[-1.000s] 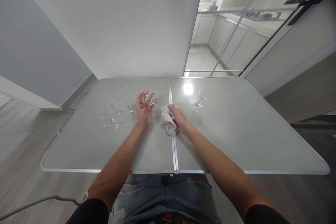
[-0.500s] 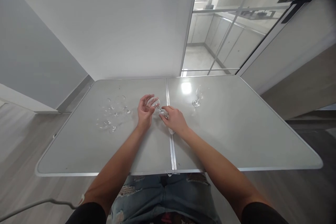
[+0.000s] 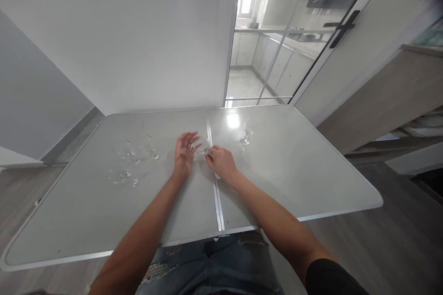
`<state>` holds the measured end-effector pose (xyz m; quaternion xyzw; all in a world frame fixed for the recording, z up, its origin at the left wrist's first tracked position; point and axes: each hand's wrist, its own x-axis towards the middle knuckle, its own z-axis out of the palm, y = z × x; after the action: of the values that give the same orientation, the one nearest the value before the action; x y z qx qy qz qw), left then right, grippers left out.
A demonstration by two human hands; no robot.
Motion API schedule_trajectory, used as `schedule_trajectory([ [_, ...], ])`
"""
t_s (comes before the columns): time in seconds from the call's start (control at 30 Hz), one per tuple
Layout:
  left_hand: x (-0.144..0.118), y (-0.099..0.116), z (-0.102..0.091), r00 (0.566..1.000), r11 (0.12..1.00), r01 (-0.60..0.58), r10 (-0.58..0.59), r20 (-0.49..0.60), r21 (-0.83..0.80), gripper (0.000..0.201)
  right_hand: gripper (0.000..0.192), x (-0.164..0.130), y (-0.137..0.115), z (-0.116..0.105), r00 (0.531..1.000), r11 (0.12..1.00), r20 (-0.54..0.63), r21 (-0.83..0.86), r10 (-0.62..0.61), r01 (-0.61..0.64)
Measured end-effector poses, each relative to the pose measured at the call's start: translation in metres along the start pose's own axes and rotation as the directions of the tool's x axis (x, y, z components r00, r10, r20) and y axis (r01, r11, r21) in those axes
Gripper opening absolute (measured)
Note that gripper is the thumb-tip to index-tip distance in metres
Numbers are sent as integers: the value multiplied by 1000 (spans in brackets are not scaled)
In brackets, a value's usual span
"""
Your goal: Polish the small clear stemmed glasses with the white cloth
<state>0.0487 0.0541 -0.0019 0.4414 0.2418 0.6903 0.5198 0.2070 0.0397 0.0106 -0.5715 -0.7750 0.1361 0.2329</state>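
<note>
Change: both hands sit closer together than a second ago; the grey cloth, bunched in the right hand then, now barely shows.
Held glass (image 3: 201, 145): over the seam (image 3: 215, 193) of the worktop (image 3: 294, 170), tipped sideways.
Left hand (image 3: 183, 156): fingers curled round the bowl.
Right hand (image 3: 221, 162): closed on the stem end.
Risk: a twist between the hands may snap the thin stem.
Nearby: upright glass (image 3: 246, 132) right of the seam; cluster of glasses (image 3: 133, 163) left of it, within elbow reach.

No text, label, brand, number or sign can be read anywhere here.
</note>
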Motion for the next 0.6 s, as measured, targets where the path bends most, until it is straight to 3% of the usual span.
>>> schedule_trajectory([
  [0.1,6,-7,-13,995,1000,-2,4,-100,15,46,23,0,1,-9,991,985,-135,170,-20,43],
  [0.2,7,-12,-23,993,997,53,-46,-107,63,42,18,0,6,-33,933,905,-360,401,15,140],
  [0.27,5,-13,-24,993,991,98,-91,-80,92,41,18,0,18,-57,848,851,-507,504,153,147],
  [0.33,3,-12,-22,991,984,126,-119,-60,127,39,23,-1,42,-85,723,858,-626,506,292,91],
  [0.43,1,-12,-18,989,973,143,-134,-56,180,39,35,-1,96,-122,530,903,-759,429,379,-32],
  [0.47,1,-12,-17,989,970,145,-136,-58,194,39,36,-1,116,-130,512,912,-768,400,385,-84],
  [0.6,2,-14,-18,987,958,162,-153,-57,236,41,27,-1,178,-131,704,888,-542,289,459,-358],
])
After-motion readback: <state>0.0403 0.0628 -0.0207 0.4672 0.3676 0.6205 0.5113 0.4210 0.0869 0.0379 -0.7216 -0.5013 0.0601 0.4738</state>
